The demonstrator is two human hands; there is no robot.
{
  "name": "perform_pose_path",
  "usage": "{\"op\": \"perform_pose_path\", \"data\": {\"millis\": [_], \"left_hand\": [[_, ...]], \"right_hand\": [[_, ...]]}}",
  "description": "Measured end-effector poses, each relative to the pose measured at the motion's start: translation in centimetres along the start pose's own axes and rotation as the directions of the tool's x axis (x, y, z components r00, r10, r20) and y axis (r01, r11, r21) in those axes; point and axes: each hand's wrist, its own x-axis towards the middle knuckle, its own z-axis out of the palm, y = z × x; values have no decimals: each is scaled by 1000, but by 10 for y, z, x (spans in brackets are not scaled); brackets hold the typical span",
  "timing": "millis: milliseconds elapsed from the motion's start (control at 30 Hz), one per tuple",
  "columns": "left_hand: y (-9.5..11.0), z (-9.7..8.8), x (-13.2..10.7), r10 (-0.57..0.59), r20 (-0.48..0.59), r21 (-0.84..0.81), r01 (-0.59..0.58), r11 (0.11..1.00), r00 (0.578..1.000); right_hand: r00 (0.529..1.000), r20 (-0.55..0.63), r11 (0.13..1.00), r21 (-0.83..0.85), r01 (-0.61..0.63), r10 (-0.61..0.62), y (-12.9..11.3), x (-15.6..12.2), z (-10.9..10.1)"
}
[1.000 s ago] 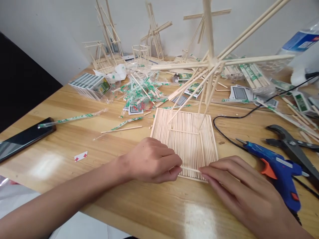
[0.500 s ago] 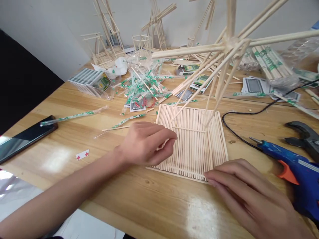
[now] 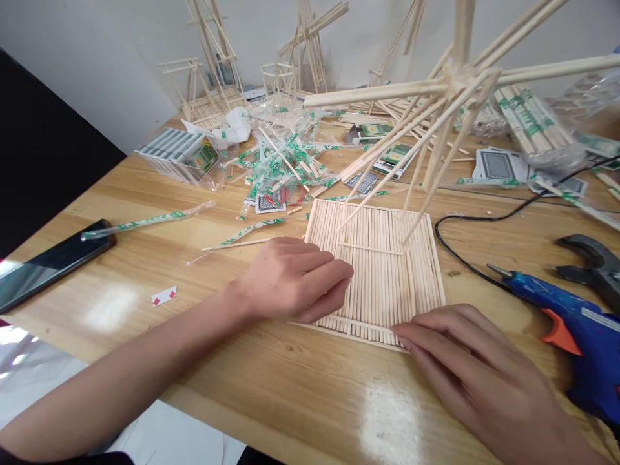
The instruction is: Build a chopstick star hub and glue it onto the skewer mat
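A square platform of wooden sticks laid side by side lies on the table, with a tall stick frame standing on its rear part. Across its front runs a thin wooden stick. My right hand pinches that stick's right end, low against the platform. My left hand is curled closed over the platform's left edge; its fingertips are turned away, so whatever they hold is hidden. Another short stick lies crosswise between the frame's front legs.
A blue glue gun with a black cable and dark pliers lie at right. Plastic wrappers, playing cards and a boxed pack crowd the back. A phone and a card scrap lie left.
The whole view has shifted slightly. My left hand has moved a little right and curled more over the platform. My right hand stays at the front stick's end.
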Motion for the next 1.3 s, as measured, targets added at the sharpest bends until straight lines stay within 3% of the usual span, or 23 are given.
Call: {"op": "perform_pose_path", "data": {"millis": [433, 600, 833, 1000, 1133, 1300], "left_hand": [[0, 0, -1, 17, 59, -26, -16, 1000, 998], [-2, -1, -1, -1, 59, -113, 8, 994, 998], [0, 0, 1, 181, 51, -314, -156, 936, 982], [2, 6, -4, 276, 60, -314, -245, 917, 959], [3, 9, -6, 305, 24, -300, -284, 911, 952], [4, 9, -4, 330, 57, -271, -304, 913, 942]], "right_hand": [[1000, 11, 999, -32, -12, 12, 0, 2, 3], [997, -72, 998, -52, -19, 16, -5, 5, -3], [980, -185, 992, -86, -95, 77, -7, 3, -9], [989, -151, 999, -35, -10, 5, -1, 5, -3], [994, -108, 1000, -13, 10, -11, 0, 5, -1], [996, -86, 1000, -9, 29, -30, 1, 4, 0]]}}
